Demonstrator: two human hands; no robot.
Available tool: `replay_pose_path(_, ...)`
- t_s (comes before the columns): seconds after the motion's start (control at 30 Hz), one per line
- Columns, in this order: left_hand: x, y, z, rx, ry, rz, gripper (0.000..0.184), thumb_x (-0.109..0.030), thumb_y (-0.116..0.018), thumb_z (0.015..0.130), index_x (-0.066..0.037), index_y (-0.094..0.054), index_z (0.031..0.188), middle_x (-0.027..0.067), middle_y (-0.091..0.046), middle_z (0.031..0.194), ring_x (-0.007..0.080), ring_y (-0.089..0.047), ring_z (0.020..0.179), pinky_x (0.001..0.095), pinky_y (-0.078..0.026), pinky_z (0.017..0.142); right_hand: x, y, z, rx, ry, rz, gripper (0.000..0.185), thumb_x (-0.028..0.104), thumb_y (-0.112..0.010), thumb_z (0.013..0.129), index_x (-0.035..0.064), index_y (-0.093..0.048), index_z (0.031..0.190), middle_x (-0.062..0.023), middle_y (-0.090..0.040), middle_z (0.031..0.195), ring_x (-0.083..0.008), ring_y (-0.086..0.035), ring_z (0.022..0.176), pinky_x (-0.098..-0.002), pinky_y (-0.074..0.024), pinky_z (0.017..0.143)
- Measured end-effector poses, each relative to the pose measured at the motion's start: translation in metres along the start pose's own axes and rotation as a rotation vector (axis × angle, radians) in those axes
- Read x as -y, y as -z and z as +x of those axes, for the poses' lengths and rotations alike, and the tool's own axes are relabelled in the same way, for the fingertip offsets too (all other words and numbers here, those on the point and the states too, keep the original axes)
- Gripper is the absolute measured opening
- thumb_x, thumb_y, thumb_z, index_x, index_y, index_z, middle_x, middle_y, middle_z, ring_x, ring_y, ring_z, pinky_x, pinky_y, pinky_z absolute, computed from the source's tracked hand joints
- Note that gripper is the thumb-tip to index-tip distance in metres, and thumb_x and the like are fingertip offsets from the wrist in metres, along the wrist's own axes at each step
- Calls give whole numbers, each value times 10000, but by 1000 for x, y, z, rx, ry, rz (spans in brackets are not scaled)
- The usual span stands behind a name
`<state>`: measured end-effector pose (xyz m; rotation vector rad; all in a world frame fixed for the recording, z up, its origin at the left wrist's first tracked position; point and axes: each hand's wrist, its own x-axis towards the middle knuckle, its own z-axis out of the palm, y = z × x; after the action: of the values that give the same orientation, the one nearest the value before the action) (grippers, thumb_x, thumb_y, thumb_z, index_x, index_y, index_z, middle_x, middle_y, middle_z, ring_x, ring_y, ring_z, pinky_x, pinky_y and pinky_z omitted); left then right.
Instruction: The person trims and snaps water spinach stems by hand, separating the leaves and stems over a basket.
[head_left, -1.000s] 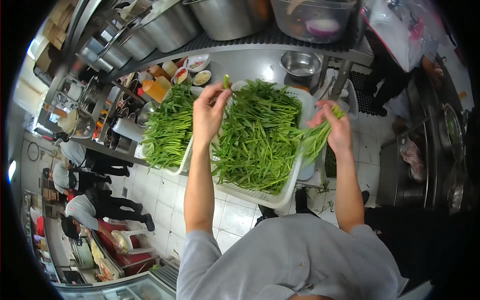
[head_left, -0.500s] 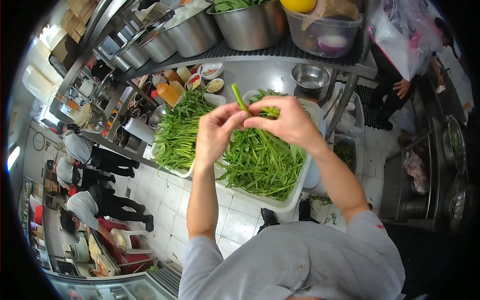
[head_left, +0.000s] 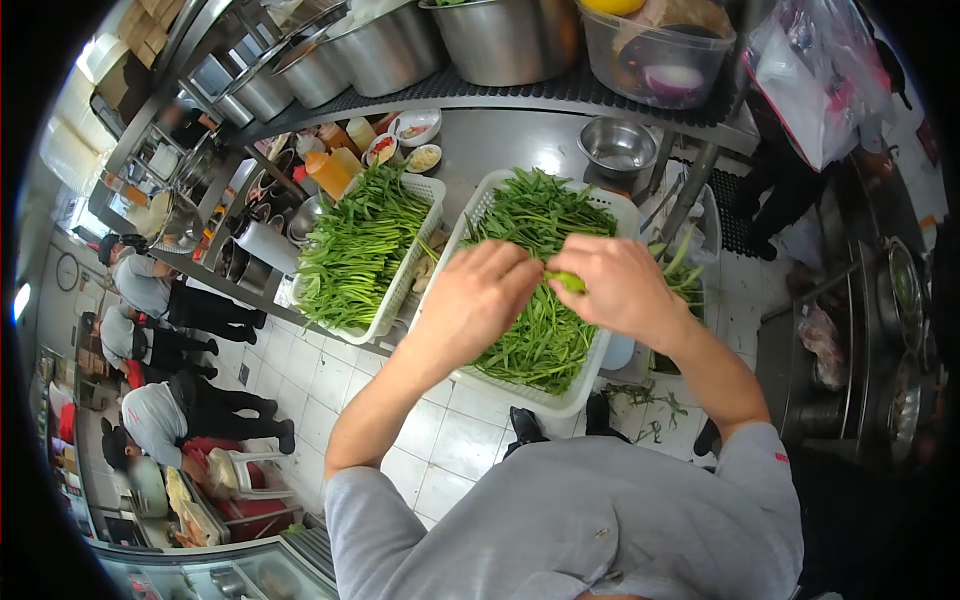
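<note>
My left hand (head_left: 485, 300) is closed with its fingers bent together, back of the hand upward. Its fingertips meet the end of a short green vegetable stem (head_left: 568, 281). My right hand (head_left: 622, 287) pinches the same stem between thumb and fingers. Both hands are above a white perforated basket (head_left: 470, 376) of cut leafy greens (head_left: 535, 345). A second white basket (head_left: 391, 310), to the left, holds long-stemmed leafy greens (head_left: 365, 262) laid side by side. Beyond my right hand, pale stems (head_left: 680, 262) show above a bin, partly blurred.
A steel bowl (head_left: 618, 146) stands on the counter behind the baskets. Squeeze bottles (head_left: 327, 172) and small bowls (head_left: 424, 158) are at the back left. Overhead runs a shelf (head_left: 480, 99) with steel pots. Several co-workers (head_left: 150, 280) stand at the left; leaf scraps (head_left: 650, 405) litter the floor.
Both hands have come lower and nearer to me, and my left hand has turned its back upward. The long upright stem no longer shows. Pale stems now appear above the bin at the right.
</note>
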<state>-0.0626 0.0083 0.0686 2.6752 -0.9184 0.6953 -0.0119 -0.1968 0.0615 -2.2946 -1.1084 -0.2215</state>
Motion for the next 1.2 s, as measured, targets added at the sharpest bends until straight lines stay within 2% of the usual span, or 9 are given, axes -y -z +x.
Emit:
replay_pose_path(0.23,-52,-57,-10,62,-23,-243,119,-124,-698,791,-50,-625,849,68,-545,809,246,-577,760,369,-500,667,-13,6,-78,128,66,-65,154,159,-715,731,59,-632,815,-62,-584,842,-261,-631,731,-389,-501,552)
replay_pose_path(0.5,-110,-132,44,-97,-71,-699,115,-134,-671,802,-61,-584,789,83,-498,777,277,-536,720,387,-471,621,-43,19,-161,-366,-27,-90,157,-35,-714,674,-2,-662,818,-74,-601,735,-253,-609,615,-351,-484,542)
replay_pose_path(0.7,-118,-210,93,78,-41,-583,230,-156,-664,840,-52,-664,1046,102,-596,967,299,-576,949,406,-483,823,-79,32,-205,-610,-389,-144,102,-27,-675,837,-40,-670,938,-83,-639,799,-190,-635,747,-298,-491,669)
replay_pose_path(0.73,-116,-215,95,54,-37,-458,386,-193,-668,870,-52,-622,1226,119,-614,1146,320,-556,1106,405,-454,958,-87,31,-213,-723,-516,0,98,-1,-660,869,-40,-661,960,-60,-620,786,-167,-611,740,-285,-477,672)
replay_pose_path(0.83,-100,-211,97,43,58,-557,436,-221,-666,890,-53,-588,1284,135,-602,1246,350,-545,1165,415,-451,992,-123,18,-237,-1017,-770,498,134,76,-624,949,-35,-637,1022,1,-553,743,-113,-538,713,-251,-432,662)
replay_pose_path(0.93,-52,-181,86,107,209,-598,222,-143,-651,884,-36,-700,1073,154,-685,1080,338,-649,994,411,-520,892,-141,12,-249,-1118,-804,1159,219,184,-596,994,-21,-617,1069,34,-437,667,-96,-446,673,-236,-365,631)
replay_pose_path(1.03,6,-185,75,78,430,-307,188,-123,-601,899,-42,-724,1016,165,-711,1020,349,-676,936,419,-546,836,-127,10,-198,-1059,-706,1006,312,286,-550,1021,-10,-594,1110,29,-420,672,-95,-442,677,-250,-410,699)
replay_pose_path(1.1,52,-219,53,65,319,21,240,-106,-568,901,-77,-701,1099,139,-708,1042,326,-659,995,417,-526,886,-90,28,-141,-1173,-581,1497,377,378,-498,1027,23,-579,1125,24,-432,696,-100,-439,662,-276,-455,767)
replay_pose_path(1.2,83,-240,34,86,259,257,246,-98,-570,892,-89,-699,1101,129,-690,1058,335,-649,999,418,-521,889,-120,17,-114,-985,129,2213,384,442,-482,1016,83,-578,1109,35,-420,676,-103,-437,624,-292,-479,801)
